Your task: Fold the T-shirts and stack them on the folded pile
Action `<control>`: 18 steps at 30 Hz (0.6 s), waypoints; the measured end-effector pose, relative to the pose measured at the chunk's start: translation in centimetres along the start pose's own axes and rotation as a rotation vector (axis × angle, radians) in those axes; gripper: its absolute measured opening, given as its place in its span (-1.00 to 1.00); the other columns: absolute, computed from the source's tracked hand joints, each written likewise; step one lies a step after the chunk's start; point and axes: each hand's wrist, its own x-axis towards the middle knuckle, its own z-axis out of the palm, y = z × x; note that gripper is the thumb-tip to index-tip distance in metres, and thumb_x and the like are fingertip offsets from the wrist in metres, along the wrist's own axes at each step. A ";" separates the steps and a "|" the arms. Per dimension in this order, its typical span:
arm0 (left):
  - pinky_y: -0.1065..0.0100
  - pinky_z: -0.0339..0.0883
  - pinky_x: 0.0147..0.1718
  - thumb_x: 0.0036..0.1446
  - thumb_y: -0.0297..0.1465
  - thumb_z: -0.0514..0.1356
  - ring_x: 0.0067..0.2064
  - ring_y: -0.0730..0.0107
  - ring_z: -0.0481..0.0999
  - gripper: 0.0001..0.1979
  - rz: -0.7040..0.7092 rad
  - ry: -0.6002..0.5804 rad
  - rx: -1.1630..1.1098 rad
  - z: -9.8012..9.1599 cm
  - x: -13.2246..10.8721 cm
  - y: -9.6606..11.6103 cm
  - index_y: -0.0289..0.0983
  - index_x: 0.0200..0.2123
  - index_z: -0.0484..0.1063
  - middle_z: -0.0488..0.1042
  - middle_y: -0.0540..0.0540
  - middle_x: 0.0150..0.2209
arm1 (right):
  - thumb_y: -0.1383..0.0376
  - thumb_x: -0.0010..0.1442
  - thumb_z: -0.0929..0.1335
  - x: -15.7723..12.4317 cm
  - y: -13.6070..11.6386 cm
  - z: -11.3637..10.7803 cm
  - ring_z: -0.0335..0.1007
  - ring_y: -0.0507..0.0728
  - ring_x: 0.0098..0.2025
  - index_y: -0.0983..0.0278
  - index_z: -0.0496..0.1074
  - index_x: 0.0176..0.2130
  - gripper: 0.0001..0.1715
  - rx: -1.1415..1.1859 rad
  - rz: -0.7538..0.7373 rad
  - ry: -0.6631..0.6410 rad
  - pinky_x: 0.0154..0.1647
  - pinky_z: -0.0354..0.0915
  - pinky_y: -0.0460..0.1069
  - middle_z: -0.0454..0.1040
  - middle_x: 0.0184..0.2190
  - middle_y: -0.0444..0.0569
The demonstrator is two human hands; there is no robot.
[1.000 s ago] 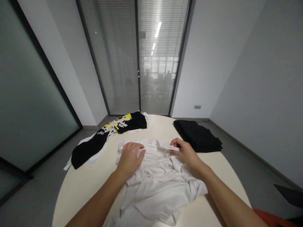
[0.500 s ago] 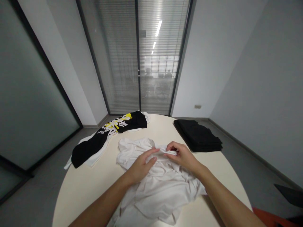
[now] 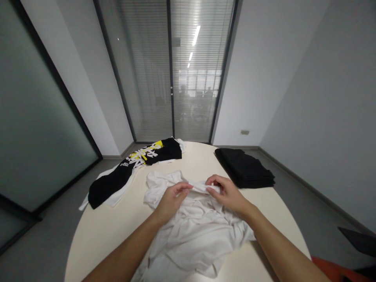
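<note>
A crumpled white garment, probably a shirt [image 3: 199, 231], lies bunched up in front of me on the round table [image 3: 100, 231]. My left hand [image 3: 173, 197] pinches its upper edge between thumb and fingers. A short way to the right, my right hand [image 3: 225, 192] grips the same edge, the thumb underneath and the fingers curled over. Between the two hands a narrow band of the white cloth is stretched. The rest of the fabric spreads in loose folds below my hands and toward the front of the table.
At the back left lie black and white shirts [image 3: 117, 184], the top one with a yellow and white print. Folded black garments [image 3: 245, 168] are stacked at the back right. A red-orange chair [image 3: 331, 270] shows at the lower right. Glass doors with blinds [image 3: 194, 102] stand beyond the table.
My left hand has closed from spread fingers into a pinch on the cloth edge, shifting slightly left. My right hand keeps its grip nearly in place.
</note>
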 end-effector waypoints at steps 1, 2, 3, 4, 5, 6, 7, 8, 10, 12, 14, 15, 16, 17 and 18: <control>0.21 0.31 0.10 0.17 -0.21 0.22 -0.03 0.21 0.54 -0.73 -0.006 0.021 0.005 0.0 0.1 -0.1 -0.27 -0.18 0.55 0.60 -0.15 -0.14 | 0.22 0.24 0.37 0.0 0.0 -0.1 0.33 0.06 -0.35 0.25 0.46 -0.20 -0.85 -0.012 -0.001 0.001 -0.31 0.24 -0.07 0.51 -0.33 -0.07; 0.22 0.34 0.07 0.15 -0.22 0.24 -0.07 0.22 0.55 -0.75 -0.011 0.041 0.001 0.1 0.2 -0.2 -0.28 -0.22 0.54 0.60 -0.15 -0.18 | 0.24 0.23 0.37 -0.1 0.0 -0.2 0.32 0.06 -0.36 0.25 0.46 -0.20 -0.86 -0.024 -0.004 0.002 -0.32 0.23 -0.07 0.51 -0.32 -0.07; 0.23 0.36 0.03 0.12 -0.23 0.26 -0.10 0.23 0.55 -0.76 -0.013 0.061 -0.009 0.1 0.3 -0.4 -0.28 -0.25 0.52 0.59 -0.15 -0.21 | 0.26 0.22 0.37 -0.1 0.0 -0.3 0.32 0.06 -0.35 0.25 0.47 -0.20 -0.86 -0.035 -0.006 0.004 -0.33 0.23 -0.07 0.51 -0.32 -0.06; 0.24 0.38 0.00 0.08 -0.25 0.29 -0.13 0.24 0.55 -0.76 -0.011 0.082 -0.022 0.1 0.4 -0.6 -0.29 -0.26 0.51 0.58 -0.15 -0.23 | 0.27 0.20 0.38 -0.1 0.1 -0.3 0.33 0.06 -0.35 0.25 0.47 -0.21 -0.86 -0.042 -0.007 0.002 -0.33 0.23 -0.07 0.51 -0.32 -0.06; 0.25 0.39 -0.04 0.05 -0.26 0.31 -0.15 0.26 0.55 -0.75 -0.007 0.097 -0.037 0.2 0.4 -0.7 -0.30 -0.24 0.50 0.57 -0.14 -0.24 | 0.27 0.19 0.38 -0.1 0.1 -0.4 0.34 0.07 -0.35 0.25 0.48 -0.22 -0.87 -0.048 -0.008 0.000 -0.33 0.23 -0.07 0.52 -0.32 -0.06; 0.27 0.40 -0.06 0.03 -0.28 0.32 -0.17 0.28 0.55 -0.73 -0.005 0.104 -0.049 0.2 0.5 -0.8 -0.30 -0.21 0.49 0.56 -0.13 -0.24 | 0.27 0.19 0.39 0.0 0.3 -0.4 0.36 0.07 -0.35 0.25 0.48 -0.22 -0.87 -0.056 -0.011 -0.004 -0.33 0.23 -0.07 0.52 -0.33 -0.06; 0.27 0.41 -0.08 0.04 -0.29 0.31 -0.18 0.29 0.55 -0.69 -0.003 0.107 -0.055 0.2 0.5 -0.9 -0.31 -0.16 0.49 0.55 -0.12 -0.25 | 0.27 0.19 0.39 0.0 0.4 -0.4 0.37 0.07 -0.35 0.25 0.49 -0.23 -0.88 -0.063 -0.016 -0.006 -0.33 0.24 -0.07 0.53 -0.33 -0.06; 0.28 0.41 -0.08 0.05 -0.30 0.30 -0.19 0.31 0.54 -0.66 -0.002 0.106 -0.048 0.2 0.5 -0.9 -0.31 -0.10 0.50 0.55 -0.12 -0.24 | 0.26 0.19 0.39 0.0 0.5 -0.4 0.39 0.08 -0.34 0.25 0.50 -0.24 -0.88 -0.068 -0.027 -0.007 -0.31 0.26 -0.06 0.54 -0.33 -0.05; 0.27 0.39 -0.06 0.09 -0.32 0.27 -0.18 0.31 0.54 -0.61 0.000 0.094 0.011 0.1 0.4 -0.8 -0.31 0.00 0.50 0.56 -0.11 -0.22 | 0.25 0.20 0.40 0.1 0.8 -0.4 0.44 0.09 -0.32 0.25 0.53 -0.25 -0.87 -0.067 -0.053 -0.004 -0.28 0.29 -0.05 0.57 -0.32 -0.02; 0.26 0.36 -0.02 0.13 -0.34 0.24 -0.14 0.29 0.54 -0.64 0.013 0.081 0.102 0.0 0.3 -0.6 -0.29 0.00 0.53 0.58 -0.12 -0.18 | 0.23 0.21 0.41 0.1 1.0 -0.3 0.48 0.11 -0.30 0.25 0.55 -0.24 -0.85 -0.056 -0.069 0.005 -0.24 0.33 -0.03 0.59 -0.31 0.00; 0.26 0.35 -0.01 0.15 -0.36 0.22 -0.11 0.28 0.54 -0.71 0.033 0.071 0.174 -0.1 0.2 -0.5 -0.28 -0.06 0.57 0.60 -0.13 -0.15 | 0.21 0.22 0.42 0.1 1.1 -0.2 0.51 0.12 -0.28 0.25 0.57 -0.23 -0.83 -0.050 -0.072 0.010 -0.21 0.35 -0.03 0.60 -0.31 0.02; 0.27 0.35 -0.02 0.16 -0.36 0.21 -0.12 0.27 0.55 -0.74 0.043 0.070 0.198 -0.1 0.2 -0.4 -0.27 -0.10 0.58 0.61 -0.13 -0.15 | 0.20 0.22 0.42 0.1 1.1 -0.2 0.51 0.12 -0.28 0.25 0.58 -0.22 -0.82 -0.049 -0.070 0.009 -0.20 0.36 -0.03 0.60 -0.30 0.02; 0.27 0.35 -0.03 0.16 -0.37 0.21 -0.13 0.27 0.55 -0.76 0.052 0.073 0.217 -0.1 0.1 -0.4 -0.26 -0.12 0.58 0.61 -0.12 -0.16 | 0.19 0.23 0.42 0.1 1.0 -0.2 0.52 0.12 -0.27 0.25 0.59 -0.21 -0.81 -0.047 -0.069 0.006 -0.20 0.37 -0.03 0.60 -0.29 0.03; 0.28 0.36 -0.04 0.15 -0.37 0.22 -0.15 0.28 0.56 -0.78 0.059 0.079 0.232 -0.1 0.1 -0.4 -0.26 -0.14 0.58 0.62 -0.11 -0.18 | 0.19 0.24 0.42 0.0 1.0 -0.2 0.53 0.12 -0.27 0.24 0.59 -0.19 -0.80 -0.044 -0.068 0.001 -0.20 0.37 -0.03 0.61 -0.29 0.03; 0.28 0.36 -0.06 0.15 -0.37 0.22 -0.17 0.29 0.56 -0.79 0.063 0.088 0.244 0.0 0.1 -0.5 -0.26 -0.16 0.58 0.62 -0.10 -0.20 | 0.19 0.24 0.41 0.0 0.9 -0.2 0.53 0.12 -0.26 0.24 0.60 -0.18 -0.79 -0.043 -0.067 -0.004 -0.20 0.38 -0.03 0.61 -0.28 0.03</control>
